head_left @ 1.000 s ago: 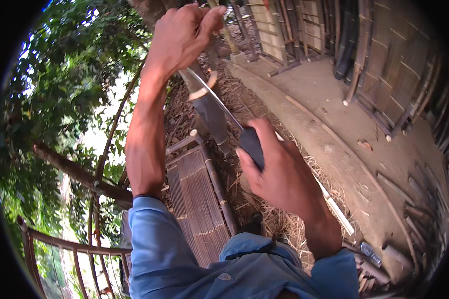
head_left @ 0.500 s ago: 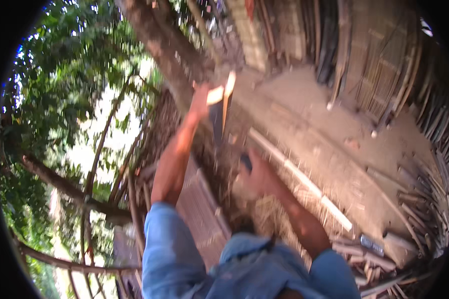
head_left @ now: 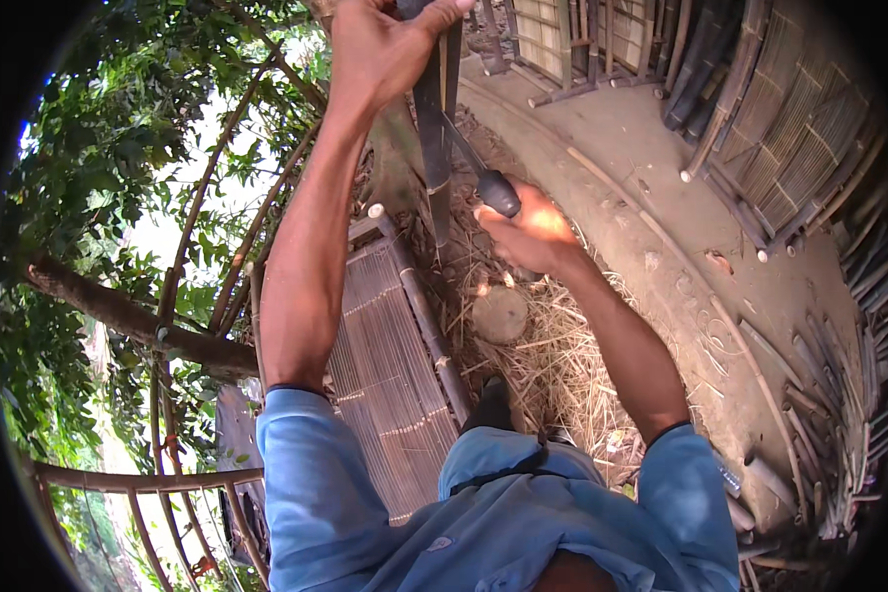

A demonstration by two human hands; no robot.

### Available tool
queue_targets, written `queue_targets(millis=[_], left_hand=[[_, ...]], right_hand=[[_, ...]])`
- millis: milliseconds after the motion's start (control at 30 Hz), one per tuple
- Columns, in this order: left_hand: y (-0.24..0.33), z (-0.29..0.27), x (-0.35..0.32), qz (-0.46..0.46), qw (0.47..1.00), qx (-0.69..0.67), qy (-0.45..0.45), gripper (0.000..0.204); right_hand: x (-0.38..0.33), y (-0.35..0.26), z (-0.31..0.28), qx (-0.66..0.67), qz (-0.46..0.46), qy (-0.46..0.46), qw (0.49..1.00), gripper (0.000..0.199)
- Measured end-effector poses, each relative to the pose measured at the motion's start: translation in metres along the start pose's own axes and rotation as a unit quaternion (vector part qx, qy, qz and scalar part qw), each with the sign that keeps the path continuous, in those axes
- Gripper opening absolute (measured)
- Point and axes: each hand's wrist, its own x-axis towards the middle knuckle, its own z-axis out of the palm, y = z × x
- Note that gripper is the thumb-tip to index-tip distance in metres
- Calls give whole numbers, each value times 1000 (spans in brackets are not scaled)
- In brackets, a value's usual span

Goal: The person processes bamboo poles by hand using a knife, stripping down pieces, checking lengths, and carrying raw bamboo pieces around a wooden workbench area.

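Note:
My left hand is raised at the top edge, closed around the upper end of a dark, split bamboo piece. The piece hangs down from it, narrowing toward its lower tip. Lower and to the right, my right hand grips a knife by its black handle. Its narrow blade slants up to the left, with the tip at the bamboo's right side. Whether the tip touches or lies behind it, I cannot tell. The bamboo's top end is partly cut off by the frame.
Below the hands stands a round wooden block amid pale straw and shavings. A bamboo-slat bench lies left of it. Woven bamboo panels lean at upper right, with stacked bamboo poles on the right and a branch railing at lower left.
My left hand and the bamboo now appear higher in view. My right hand has risen, and the knife blade now meets the bamboo's outline. A long pale bamboo strip at right is out of view.

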Motion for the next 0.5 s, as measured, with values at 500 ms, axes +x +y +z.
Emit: queue_targets(millis=[500], left_hand=[[-26, 20, 22, 109, 984, 107, 92, 26]], right_hand=[[28, 0, -38, -197, -137, 99, 966, 42]])
